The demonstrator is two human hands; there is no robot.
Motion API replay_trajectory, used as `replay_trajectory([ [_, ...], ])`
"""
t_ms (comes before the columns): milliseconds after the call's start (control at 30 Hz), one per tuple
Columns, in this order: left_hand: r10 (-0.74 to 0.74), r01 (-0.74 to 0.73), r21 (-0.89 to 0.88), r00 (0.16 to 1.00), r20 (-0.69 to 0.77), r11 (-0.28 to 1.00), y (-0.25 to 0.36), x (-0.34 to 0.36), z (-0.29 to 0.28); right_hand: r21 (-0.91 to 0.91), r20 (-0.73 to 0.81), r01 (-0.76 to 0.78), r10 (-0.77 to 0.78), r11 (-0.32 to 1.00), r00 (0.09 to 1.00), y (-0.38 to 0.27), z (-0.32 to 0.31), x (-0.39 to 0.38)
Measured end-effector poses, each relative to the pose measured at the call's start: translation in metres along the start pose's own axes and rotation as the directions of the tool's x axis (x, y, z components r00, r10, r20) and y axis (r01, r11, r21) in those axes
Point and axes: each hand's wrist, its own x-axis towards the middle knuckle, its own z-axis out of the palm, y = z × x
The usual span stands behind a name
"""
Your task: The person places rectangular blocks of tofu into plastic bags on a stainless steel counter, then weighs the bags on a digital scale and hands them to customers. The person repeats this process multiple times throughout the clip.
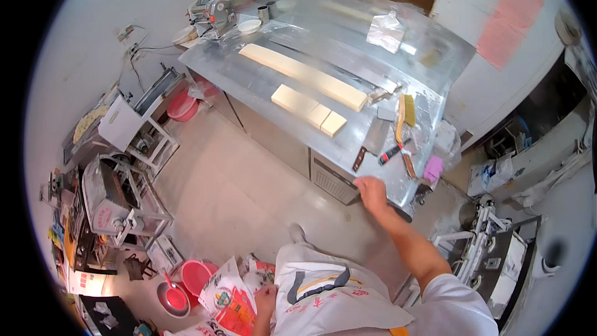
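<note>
My right hand [372,194] is at the front edge of the metal table [261,84], its fingers curled; what they hold, if anything, is hidden. It is nearest to the dark wooden handle of a wide-bladed knife [377,132]. My left hand [265,297] hangs low beside a printed white and red sack [231,295], fingers curled in, and I cannot make out anything in them. On the table lie a long pale dough strip [301,74] and a shorter dough block [298,104]. A small piece [334,124] sits at the block's right end.
A brush [407,111], a red and black tool [390,154] and a purple cloth [433,168] lie at the table's right end. A roller machine [217,11] and a white bowl [249,26] stand far left. Machines line the left wall; red basins [198,274] stand lower left.
</note>
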Motion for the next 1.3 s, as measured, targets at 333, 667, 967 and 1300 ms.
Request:
replay_trajectory([
  [333,-0.013,0.054,-0.14,0.96,0.279,0.989,0.124,0.324,-0.07,-0.225,-0.338,-0.198,0.114,0.954,0.934,0.098,0.036,0.363],
  [667,-0.286,0.2,0.29,0.911,0.297,0.936,0.231,0.442,-0.098,-0.565,-0.384,-0.188,-0.054,0.803,0.922,0.257,0.063,0.636],
  [967,-0.39,0.106,0.658,0.87,0.302,0.746,0.364,0.505,-0.063,-0.77,-0.368,-0.117,-0.287,0.628,0.884,0.366,0.083,0.757],
  [1300,-0.145,-0.17,0.626,0.896,0.419,0.761,0.373,0.591,-0.059,-0.4,-0.396,-0.028,-0.145,0.916,0.907,0.356,0.05,0.754],
])
